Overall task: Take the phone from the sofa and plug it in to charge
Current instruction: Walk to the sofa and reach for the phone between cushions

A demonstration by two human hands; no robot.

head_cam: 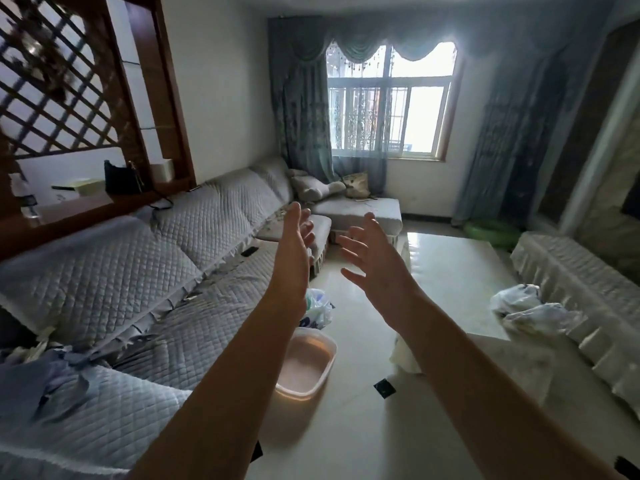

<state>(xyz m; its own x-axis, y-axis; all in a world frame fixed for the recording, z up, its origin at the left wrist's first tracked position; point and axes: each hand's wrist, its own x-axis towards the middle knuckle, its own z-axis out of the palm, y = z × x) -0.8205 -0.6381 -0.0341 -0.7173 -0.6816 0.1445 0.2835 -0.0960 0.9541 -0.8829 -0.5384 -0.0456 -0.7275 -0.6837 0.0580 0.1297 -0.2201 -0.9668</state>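
A dark phone (250, 251) lies flat on the seat of the long grey quilted sofa (149, 271), near the seat's far end. A black cable (162, 204) hangs over the sofa back from the wooden ledge behind it. Both my arms are stretched forward over the floor. My left hand (294, 237) is open with its fingers apart, just right of the phone in the view and well above it. My right hand (370, 251) is open too, its fingers spread, holding nothing.
A translucent plastic basin (308, 365) and a plastic bag (317, 306) sit on the tiled floor beside the sofa. A white coffee table (457, 271) stands at the right, with a covered bench (581, 299) and bags (530, 310) beyond it. A footstool (318, 226) adjoins the sofa's far end.
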